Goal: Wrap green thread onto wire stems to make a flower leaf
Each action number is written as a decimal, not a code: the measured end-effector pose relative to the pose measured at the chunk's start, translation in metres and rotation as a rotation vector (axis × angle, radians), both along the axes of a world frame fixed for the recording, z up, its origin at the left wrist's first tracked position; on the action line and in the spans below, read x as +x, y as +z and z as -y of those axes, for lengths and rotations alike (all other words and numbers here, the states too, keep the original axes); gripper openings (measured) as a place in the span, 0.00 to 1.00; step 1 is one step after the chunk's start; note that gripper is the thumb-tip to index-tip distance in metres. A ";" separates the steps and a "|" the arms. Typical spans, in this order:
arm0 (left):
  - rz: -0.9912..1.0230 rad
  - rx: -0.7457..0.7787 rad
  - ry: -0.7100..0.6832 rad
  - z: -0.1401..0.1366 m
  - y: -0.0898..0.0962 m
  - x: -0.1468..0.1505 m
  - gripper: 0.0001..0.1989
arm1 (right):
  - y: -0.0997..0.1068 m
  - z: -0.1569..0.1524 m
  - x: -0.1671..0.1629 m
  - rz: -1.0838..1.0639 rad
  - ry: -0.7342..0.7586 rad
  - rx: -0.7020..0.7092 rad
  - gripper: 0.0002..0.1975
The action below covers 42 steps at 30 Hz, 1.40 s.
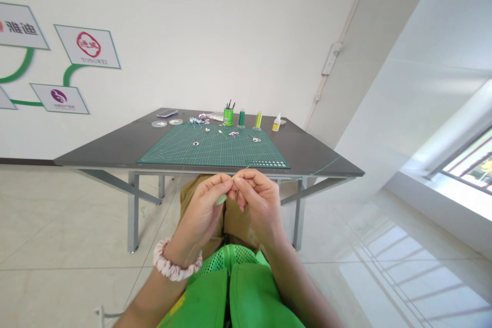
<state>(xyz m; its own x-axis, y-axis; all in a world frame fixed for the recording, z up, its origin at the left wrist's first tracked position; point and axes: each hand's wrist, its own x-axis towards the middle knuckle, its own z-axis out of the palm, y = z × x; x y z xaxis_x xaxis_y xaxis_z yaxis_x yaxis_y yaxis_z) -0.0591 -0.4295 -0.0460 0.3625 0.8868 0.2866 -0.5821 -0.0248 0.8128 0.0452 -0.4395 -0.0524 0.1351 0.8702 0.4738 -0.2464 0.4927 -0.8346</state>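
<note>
I'm pinching a little green piece (221, 199) in my left grip (206, 204), its long axis slanting down and left; my right grip (261, 199) is meeting the left tip to tip, pinched together, can't tell on what; both are hovering just off the near edge of the bench (115, 138); a green mat (172, 151) is reaching that edge, white wall (192, 36) standing behind

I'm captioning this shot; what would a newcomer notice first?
The left hand and right hand meet at pinched fingertips, low centre, a small green piece showing just below. Beyond, a green gridded mat lies on the dark table. Bright green clothing fills the bottom centre.
</note>
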 end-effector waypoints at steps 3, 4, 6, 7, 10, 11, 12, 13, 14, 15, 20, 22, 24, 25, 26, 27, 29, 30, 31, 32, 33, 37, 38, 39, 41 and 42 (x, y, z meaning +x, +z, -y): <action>0.026 -0.028 -0.044 -0.002 -0.003 -0.001 0.11 | -0.001 -0.001 0.000 -0.023 0.027 0.003 0.04; 0.034 -0.036 -0.057 -0.003 -0.004 -0.002 0.11 | -0.001 -0.001 0.001 -0.031 0.036 0.005 0.04; 0.044 -0.050 -0.072 -0.004 -0.006 -0.002 0.11 | -0.002 -0.002 0.001 -0.043 0.051 0.007 0.04; 0.048 -0.056 -0.077 -0.004 -0.006 -0.002 0.11 | -0.002 -0.002 0.002 -0.048 0.056 0.009 0.04; 0.055 -0.066 -0.094 -0.005 -0.006 -0.002 0.10 | -0.003 -0.003 0.002 -0.062 0.068 0.012 0.04; 0.056 -0.068 -0.103 -0.005 -0.005 -0.002 0.10 | -0.003 -0.003 0.003 -0.066 0.070 0.012 0.04; 0.054 -0.068 -0.113 -0.005 -0.005 -0.002 0.10 | -0.003 -0.003 0.003 -0.069 0.072 0.011 0.04; 0.054 -0.066 -0.123 -0.005 -0.004 -0.002 0.10 | -0.004 -0.003 0.003 -0.072 0.073 0.010 0.04; 0.048 -0.066 -0.136 -0.004 -0.003 -0.002 0.10 | -0.004 -0.003 0.003 -0.077 0.075 0.010 0.04; 0.047 -0.068 -0.142 -0.004 -0.002 -0.002 0.10 | -0.004 -0.003 0.003 -0.081 0.077 0.009 0.04; 0.042 -0.074 -0.121 -0.003 0.001 -0.001 0.09 | -0.004 -0.002 0.002 -0.093 0.064 -0.004 0.04; 0.035 -0.066 -0.085 -0.002 0.002 0.000 0.09 | -0.003 -0.003 0.002 -0.091 0.050 -0.010 0.04; 0.020 -0.048 -0.035 -0.002 0.003 0.001 0.09 | -0.002 -0.003 0.002 -0.083 0.033 -0.015 0.05; 0.007 -0.037 -0.003 -0.001 0.002 0.002 0.09 | -0.002 -0.003 0.002 -0.077 0.023 -0.016 0.05; -0.010 -0.022 0.036 -0.001 0.002 0.002 0.09 | -0.002 -0.003 0.002 -0.070 0.013 -0.017 0.05; -0.031 -0.005 0.085 -0.001 0.001 0.003 0.09 | -0.001 -0.003 0.003 -0.061 0.002 -0.017 0.05; -0.083 0.041 0.201 -0.002 0.000 0.003 0.08 | -0.001 -0.003 0.004 -0.042 -0.013 -0.015 0.05; -0.111 0.069 0.261 -0.002 -0.001 0.003 0.07 | -0.001 -0.003 0.004 -0.035 -0.022 -0.013 0.05; -0.145 0.099 0.317 -0.002 -0.002 0.003 0.06 | -0.001 -0.002 0.004 -0.027 -0.030 -0.015 0.05; -0.186 0.130 0.367 -0.002 -0.003 0.002 0.06 | -0.001 -0.002 0.004 -0.019 -0.040 -0.020 0.05; -0.233 0.161 0.412 -0.002 -0.004 0.002 0.05 | -0.001 -0.002 0.004 -0.013 -0.051 -0.028 0.05; -0.379 0.287 0.551 -0.001 -0.008 0.000 0.04 | -0.001 -0.001 0.004 -0.006 -0.083 -0.073 0.06; -0.392 0.313 0.577 -0.001 -0.009 -0.001 0.04 | -0.001 -0.001 0.004 -0.009 -0.085 -0.081 0.06; -0.399 0.335 0.601 0.000 -0.010 -0.001 0.04 | -0.001 0.000 0.004 -0.012 -0.083 -0.088 0.06; -0.411 0.371 0.652 0.000 -0.011 0.000 0.04 | -0.001 0.000 0.004 -0.021 -0.075 -0.098 0.06; -0.417 0.386 0.677 0.001 -0.012 0.000 0.05 | -0.001 0.000 0.004 -0.027 -0.069 -0.101 0.05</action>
<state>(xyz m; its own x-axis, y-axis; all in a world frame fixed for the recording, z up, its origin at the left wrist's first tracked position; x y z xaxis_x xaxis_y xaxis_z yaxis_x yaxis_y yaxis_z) -0.0589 -0.4302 -0.0577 -0.0639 0.8177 0.5721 -0.0010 -0.5734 0.8193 0.0495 -0.4396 -0.0539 0.2077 0.9016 0.3793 -0.2377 0.4227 -0.8746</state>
